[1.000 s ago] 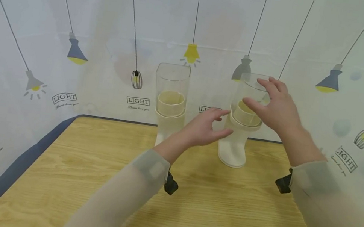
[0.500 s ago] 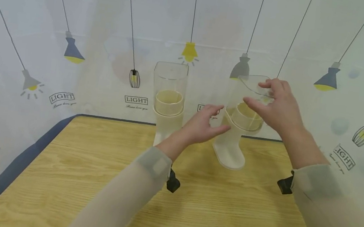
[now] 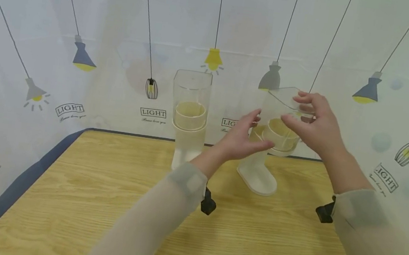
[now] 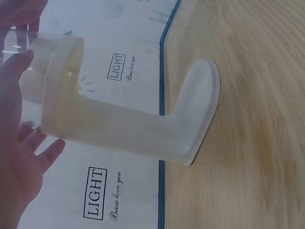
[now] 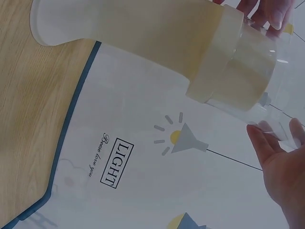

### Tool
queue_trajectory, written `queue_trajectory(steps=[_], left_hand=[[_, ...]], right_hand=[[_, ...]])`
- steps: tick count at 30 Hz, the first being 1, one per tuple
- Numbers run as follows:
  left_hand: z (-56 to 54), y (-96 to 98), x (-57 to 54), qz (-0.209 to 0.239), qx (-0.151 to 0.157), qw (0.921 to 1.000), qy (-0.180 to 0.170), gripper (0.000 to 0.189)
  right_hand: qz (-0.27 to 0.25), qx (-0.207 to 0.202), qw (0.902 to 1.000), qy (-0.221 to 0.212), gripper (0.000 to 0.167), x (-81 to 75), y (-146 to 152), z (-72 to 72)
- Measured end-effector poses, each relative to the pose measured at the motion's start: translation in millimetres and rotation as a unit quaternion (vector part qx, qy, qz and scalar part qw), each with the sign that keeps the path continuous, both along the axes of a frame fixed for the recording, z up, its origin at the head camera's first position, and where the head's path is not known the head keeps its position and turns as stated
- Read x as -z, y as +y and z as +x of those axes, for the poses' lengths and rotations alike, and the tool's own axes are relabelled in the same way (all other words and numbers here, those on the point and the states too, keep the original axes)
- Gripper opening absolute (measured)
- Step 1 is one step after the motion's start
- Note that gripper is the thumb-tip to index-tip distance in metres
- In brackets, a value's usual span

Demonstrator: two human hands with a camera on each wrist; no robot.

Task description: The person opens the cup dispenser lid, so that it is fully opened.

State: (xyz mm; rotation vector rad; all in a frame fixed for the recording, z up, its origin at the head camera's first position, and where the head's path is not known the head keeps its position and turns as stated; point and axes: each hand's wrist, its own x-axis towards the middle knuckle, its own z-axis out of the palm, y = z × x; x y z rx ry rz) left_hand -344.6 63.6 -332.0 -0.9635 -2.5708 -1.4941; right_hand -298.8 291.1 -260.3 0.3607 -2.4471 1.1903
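Observation:
A white dispenser-like stand [image 3: 258, 181] with a round ring and a clear cylindrical container [image 3: 280, 103] on top stands on the table. My right hand [image 3: 317, 126] grips the container near its upper rim, thumb in front and fingers over the right side. Lower on the left, my left hand [image 3: 239, 140] holds it around the ring, thumb in front and fingers behind. In the left wrist view the foot of the stand [image 4: 198, 107] meets the tabletop. Both hands show around the clear part in the right wrist view, the right hand [image 5: 286, 176] at its open end.
A second, matching stand [image 3: 188, 141] with a clear container [image 3: 193, 81] stands to the left, partly behind my left forearm. The wooden table [image 3: 105, 187] ends at a dark blue edge against a curtain [image 3: 113, 61] printed with hanging lamps.
The held stand has turned, its ring and container swinging right and toward me, its foot shifting slightly. Both hands have moved a little right with it. The other stand stays put.

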Motion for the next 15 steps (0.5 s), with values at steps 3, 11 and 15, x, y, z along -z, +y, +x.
queue_trajectory(steps=[3, 11, 15], left_hand=[[0.3, 6.8, 1.3, 0.023, 0.0, 0.9996, -0.017, 0.109], [-5.7, 23.8, 13.2, 0.099, 0.001, 0.9931, -0.063, 0.116], [-5.5, 30.5, 18.5, 0.096, -0.017, 0.9939, -0.052, 0.12]], right_hand=[[-0.011, -0.006, 0.9999, -0.005, 0.057, 1.8, 3, 0.3], [-0.019, -0.008, 0.9998, 0.003, 0.052, 3.8, 2, 0.9], [-0.022, -0.006, 0.9996, 0.016, 0.057, 6.9, 1, 0.6]])
